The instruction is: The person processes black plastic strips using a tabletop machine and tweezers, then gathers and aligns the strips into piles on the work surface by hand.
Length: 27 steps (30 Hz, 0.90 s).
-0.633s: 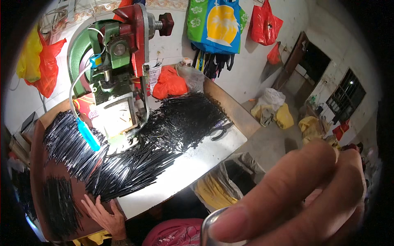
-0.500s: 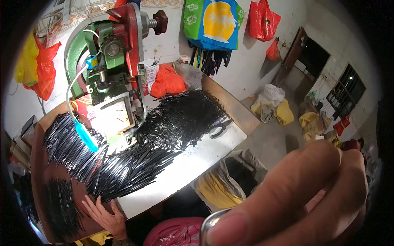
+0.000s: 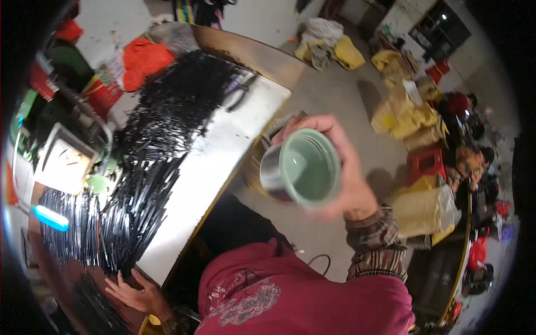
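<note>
- While the right hand [image 3: 350,167] curls around the side of the cup [image 3: 311,167], its fingers wrapped over the far side, the cup hangs in the air beyond the shirt, right of the table and clear of it.
- The cup is round, shiny metal outside and smooth pale green inside, its mouth turned up; I cannot tell how much liquid it holds.
- The step in hand seems to be handling the cup; the next move would call for a steady, level grip.
- Below it bulges the soft maroon shirt [image 3: 312,290], beside a checked, ribbed sleeve [image 3: 377,251].
- The left hand [image 3: 137,293] lies with its fingers spread and pinching nothing visible, at the near ends of long black strips [image 3: 114,229]; whether the fingertips touch them is unclear.
- These strips are thin, stiff-looking and glossy, roughly lined up on the table [image 3: 190,195], whose bare part is flat and pale.
- Farther back lie a matted black heap [image 3: 178,100] and a crinkled orange-red bag [image 3: 146,62].
- Beyond, slumped yellow sacks [image 3: 350,53] rest on the dull grey floor [image 3: 335,92].
</note>
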Each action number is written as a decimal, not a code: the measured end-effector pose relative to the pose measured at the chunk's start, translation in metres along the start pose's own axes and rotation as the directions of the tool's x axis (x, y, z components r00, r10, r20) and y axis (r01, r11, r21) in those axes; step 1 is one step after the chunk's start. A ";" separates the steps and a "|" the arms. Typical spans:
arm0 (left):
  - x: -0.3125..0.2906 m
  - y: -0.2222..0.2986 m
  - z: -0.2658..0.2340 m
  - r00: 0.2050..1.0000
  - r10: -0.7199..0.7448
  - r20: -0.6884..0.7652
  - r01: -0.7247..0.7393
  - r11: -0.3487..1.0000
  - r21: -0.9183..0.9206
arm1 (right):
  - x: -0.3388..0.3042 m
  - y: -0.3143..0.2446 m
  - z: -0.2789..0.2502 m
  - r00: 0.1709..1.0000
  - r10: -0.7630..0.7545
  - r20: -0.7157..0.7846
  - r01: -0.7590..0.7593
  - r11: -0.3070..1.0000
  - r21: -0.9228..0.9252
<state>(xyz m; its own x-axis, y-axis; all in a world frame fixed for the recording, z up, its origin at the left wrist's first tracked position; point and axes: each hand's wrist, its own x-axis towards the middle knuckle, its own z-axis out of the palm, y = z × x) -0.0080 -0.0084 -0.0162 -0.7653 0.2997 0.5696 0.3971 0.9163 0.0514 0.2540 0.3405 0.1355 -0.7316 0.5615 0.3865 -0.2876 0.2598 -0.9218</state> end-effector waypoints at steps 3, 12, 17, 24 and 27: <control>0.004 -0.005 0.006 0.996 0.060 -0.058 -0.061 0.998 -0.019 | -0.072 0.078 -0.023 0.888 0.124 -0.443 -0.261 0.929 -0.263; 0.005 -0.010 0.009 0.995 0.093 -0.024 -0.090 0.991 0.100 | -0.355 0.199 -0.011 0.025 0.633 -0.774 -0.654 0.596 0.466; 0.005 -0.008 0.009 0.983 0.157 -0.093 -0.151 0.986 0.076 | -0.439 0.226 -0.032 0.318 0.945 -0.079 -0.920 0.287 -0.268; 0.004 -0.005 0.004 0.979 0.188 -0.079 -0.179 0.978 0.104 | -0.433 0.242 -0.194 -0.243 0.297 -0.923 -0.921 0.227 0.315; 0.004 -0.004 0.004 0.960 0.238 -0.145 -0.228 0.970 0.085 | -0.482 0.272 -0.224 -0.149 0.101 -0.984 -0.988 -0.052 0.144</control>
<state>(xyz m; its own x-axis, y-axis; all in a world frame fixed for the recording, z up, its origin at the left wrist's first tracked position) -0.0145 -0.0098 -0.0177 -0.5668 0.4678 0.6782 0.5166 0.8430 -0.1498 0.6666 0.3165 -0.2946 0.6881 0.7153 -0.1222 0.6488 -0.6818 -0.3380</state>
